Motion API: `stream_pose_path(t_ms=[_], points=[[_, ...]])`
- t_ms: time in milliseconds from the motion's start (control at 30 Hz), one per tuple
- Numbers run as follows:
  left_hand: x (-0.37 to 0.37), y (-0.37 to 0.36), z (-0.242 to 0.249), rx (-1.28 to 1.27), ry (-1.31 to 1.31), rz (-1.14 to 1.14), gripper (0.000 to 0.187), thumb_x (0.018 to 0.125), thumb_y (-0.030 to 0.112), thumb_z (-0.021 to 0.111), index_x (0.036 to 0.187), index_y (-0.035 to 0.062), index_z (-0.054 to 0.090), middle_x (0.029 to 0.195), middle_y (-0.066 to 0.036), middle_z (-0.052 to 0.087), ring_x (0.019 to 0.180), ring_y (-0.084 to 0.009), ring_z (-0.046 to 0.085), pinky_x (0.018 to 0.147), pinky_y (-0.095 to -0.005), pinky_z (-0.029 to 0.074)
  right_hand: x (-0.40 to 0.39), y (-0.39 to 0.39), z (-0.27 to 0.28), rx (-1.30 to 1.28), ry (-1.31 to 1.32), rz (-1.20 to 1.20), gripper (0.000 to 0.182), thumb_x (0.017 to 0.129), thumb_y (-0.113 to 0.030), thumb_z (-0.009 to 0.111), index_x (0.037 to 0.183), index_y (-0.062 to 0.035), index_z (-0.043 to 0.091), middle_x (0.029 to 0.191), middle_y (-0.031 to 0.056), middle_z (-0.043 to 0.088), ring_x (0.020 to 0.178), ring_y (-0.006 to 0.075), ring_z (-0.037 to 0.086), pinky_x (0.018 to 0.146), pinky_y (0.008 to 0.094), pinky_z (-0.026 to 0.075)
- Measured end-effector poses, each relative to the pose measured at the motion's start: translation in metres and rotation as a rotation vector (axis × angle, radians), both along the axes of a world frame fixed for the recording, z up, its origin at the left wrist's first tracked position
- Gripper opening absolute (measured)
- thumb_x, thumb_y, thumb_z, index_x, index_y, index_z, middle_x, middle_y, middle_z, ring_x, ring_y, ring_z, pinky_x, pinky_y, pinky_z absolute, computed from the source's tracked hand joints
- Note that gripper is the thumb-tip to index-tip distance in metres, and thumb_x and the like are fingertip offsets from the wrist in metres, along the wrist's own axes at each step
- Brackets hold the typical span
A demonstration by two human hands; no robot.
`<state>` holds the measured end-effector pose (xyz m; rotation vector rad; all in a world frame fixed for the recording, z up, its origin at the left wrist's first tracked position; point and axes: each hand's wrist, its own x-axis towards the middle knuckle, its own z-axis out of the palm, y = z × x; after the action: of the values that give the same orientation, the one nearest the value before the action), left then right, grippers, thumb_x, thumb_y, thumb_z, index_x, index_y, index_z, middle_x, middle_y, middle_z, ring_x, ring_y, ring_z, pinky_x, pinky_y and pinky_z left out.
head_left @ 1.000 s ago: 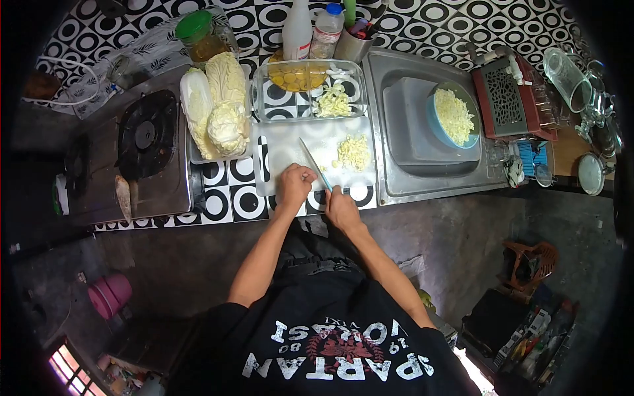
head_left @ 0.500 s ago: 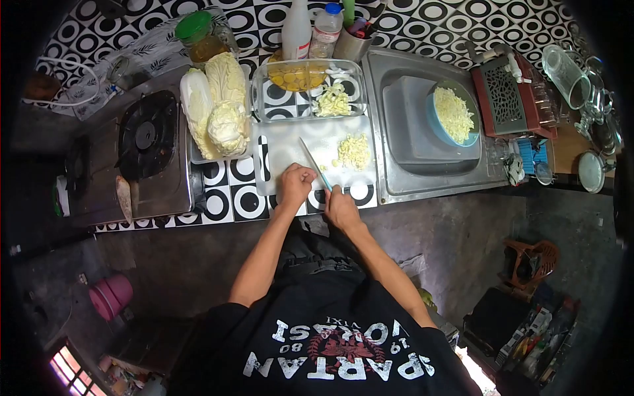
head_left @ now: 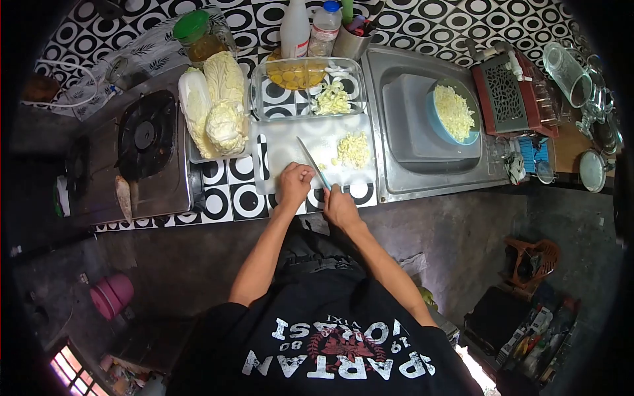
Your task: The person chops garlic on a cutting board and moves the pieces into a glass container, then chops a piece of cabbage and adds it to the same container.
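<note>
My right hand [head_left: 341,207] is closed around the light-blue handle of a knife [head_left: 311,158], whose blade slants up and left over the clear cutting board [head_left: 285,142]. Just left of the blade, my left hand [head_left: 295,183] rests on the board with its fingers curled; what they hold, if anything, is hidden. A pile of pale chopped vegetable [head_left: 353,150] lies on the right of the board, with a few small bits near the knife. Behind the board, a glass dish [head_left: 265,109] holds larger pale pieces [head_left: 332,98] on its right side.
Napa cabbages [head_left: 214,99] and a cauliflower-like head fill a tray at left, beside a gas stove [head_left: 155,178]. At right, a blue bowl [head_left: 438,125] of chopped pale vegetable stands in the sink [head_left: 396,188]. Bottles [head_left: 295,33] and a green-lidded jar [head_left: 198,38] stand behind.
Almost nothing differs. The view has shifted very slightly, and both hands and the knife keep nearly the same place on the board.
</note>
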<state>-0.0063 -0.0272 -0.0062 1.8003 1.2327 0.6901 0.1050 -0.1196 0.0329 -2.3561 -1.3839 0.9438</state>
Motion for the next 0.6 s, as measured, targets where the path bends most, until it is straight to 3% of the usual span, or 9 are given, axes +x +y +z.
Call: stream_pose_path(t_ms=[600], points=[[-0.006,0.003,0.004,0.016,-0.155,0.019,0.012,0.078,0.004,0.059,0.085,0.001,0.068,0.07,-0.008,0.057,0.055,-0.0132,0.049,0.052,-0.0267,0.04,0.007,0.003,0.008,-0.01,0.006,0.042,0.034,0.093,-0.028,0.042,0.089,0.0048,0.05,0.072,0.0315,0.059,0.072,0.0489,0.059,0.067,0.0551,0.047]])
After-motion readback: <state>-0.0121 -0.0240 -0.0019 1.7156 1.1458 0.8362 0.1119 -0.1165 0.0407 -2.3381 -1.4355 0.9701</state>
